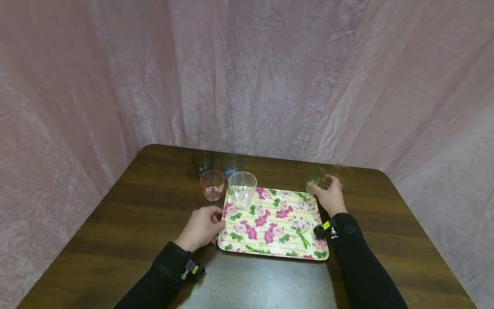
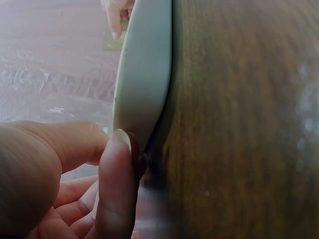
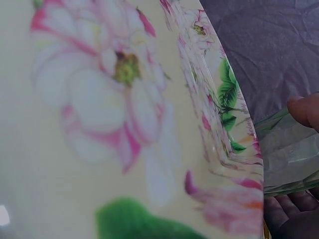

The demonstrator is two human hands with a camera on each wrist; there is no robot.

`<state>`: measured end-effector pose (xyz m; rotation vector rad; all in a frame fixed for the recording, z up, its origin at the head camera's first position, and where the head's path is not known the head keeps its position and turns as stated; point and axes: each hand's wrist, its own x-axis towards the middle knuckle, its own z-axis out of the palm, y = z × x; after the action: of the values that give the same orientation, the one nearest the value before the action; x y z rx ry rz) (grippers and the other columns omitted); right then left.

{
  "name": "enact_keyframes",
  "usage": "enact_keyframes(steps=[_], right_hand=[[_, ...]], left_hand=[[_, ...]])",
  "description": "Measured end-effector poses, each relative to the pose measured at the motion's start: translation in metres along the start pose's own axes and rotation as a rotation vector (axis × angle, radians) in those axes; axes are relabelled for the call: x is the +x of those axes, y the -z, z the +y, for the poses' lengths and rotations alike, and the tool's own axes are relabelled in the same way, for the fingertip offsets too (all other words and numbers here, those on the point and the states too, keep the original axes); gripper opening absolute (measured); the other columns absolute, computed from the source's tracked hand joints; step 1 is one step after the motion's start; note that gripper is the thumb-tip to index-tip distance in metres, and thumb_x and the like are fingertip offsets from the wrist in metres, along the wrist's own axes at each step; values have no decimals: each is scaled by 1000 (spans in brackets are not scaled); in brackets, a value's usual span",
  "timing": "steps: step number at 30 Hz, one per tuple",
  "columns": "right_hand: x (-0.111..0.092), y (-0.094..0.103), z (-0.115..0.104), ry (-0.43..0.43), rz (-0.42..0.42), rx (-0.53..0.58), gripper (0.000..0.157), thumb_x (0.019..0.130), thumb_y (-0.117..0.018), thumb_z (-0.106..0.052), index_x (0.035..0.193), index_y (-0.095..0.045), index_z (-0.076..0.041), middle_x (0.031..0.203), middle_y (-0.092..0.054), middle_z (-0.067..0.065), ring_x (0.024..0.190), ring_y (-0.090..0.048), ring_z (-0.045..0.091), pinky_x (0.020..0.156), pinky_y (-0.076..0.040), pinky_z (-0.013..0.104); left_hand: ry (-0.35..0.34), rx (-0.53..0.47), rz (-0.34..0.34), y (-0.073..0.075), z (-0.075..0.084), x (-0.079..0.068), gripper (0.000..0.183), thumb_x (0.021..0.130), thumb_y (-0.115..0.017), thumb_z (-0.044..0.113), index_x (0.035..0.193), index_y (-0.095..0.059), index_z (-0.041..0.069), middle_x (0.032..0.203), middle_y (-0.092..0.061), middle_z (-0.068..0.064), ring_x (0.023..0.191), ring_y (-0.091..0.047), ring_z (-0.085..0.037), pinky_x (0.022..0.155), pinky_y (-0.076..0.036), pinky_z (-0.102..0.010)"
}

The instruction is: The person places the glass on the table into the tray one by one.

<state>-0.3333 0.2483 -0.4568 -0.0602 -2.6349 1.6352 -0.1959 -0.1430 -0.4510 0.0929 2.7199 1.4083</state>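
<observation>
A floral tray [image 1: 270, 236] with a raised rim lies on the table. My left hand [image 1: 201, 227] pinches its left edge between thumb and fingers; the left wrist view shows the thumb against the pale outer wall [image 2: 142, 69]. Just past the tray's far right corner, my right hand [image 1: 329, 196] grips a green transparent glass [image 1: 315, 175], whose faceted side shows in the right wrist view. A yellowish glass [image 1: 343, 174] stands right behind those fingers, partly hidden by them. On the tray's far left corner is a clear glass [image 1: 242, 189], upright.
Left of the clear glass stands a pink glass [image 1: 212, 186]. Behind them are a blue glass [image 1: 232, 165] and a dark grey glass [image 1: 203, 163]. The brown wooden table [image 1: 127, 223] ends at a pink curtain [image 1: 247, 86]. A grey surface [image 1: 266, 283] shows in front of the tray.
</observation>
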Motion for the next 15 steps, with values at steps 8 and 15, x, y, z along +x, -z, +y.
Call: enact_keyframes(steps=[8,15], right_hand=[[1,-1,0,5,4,2,96,90,-70,-49,152,-11,-3,142,-26,25,124,-31,36,102,-32,53],[1,1,0,8,16,-14,98,90,-70,-50,152,-12,-3,142,-27,24,124,-31,36,104,-32,54]], left_hand=[[-6,4,-2,0,1,0,29,91,-69,6,119,-65,2,63,-58,-3,43,-57,-15,37,-48,-26],[7,3,-1,1,2,-1,28,91,-70,5,118,-65,2,64,-58,-4,44,-57,-15,38,-49,-28]])
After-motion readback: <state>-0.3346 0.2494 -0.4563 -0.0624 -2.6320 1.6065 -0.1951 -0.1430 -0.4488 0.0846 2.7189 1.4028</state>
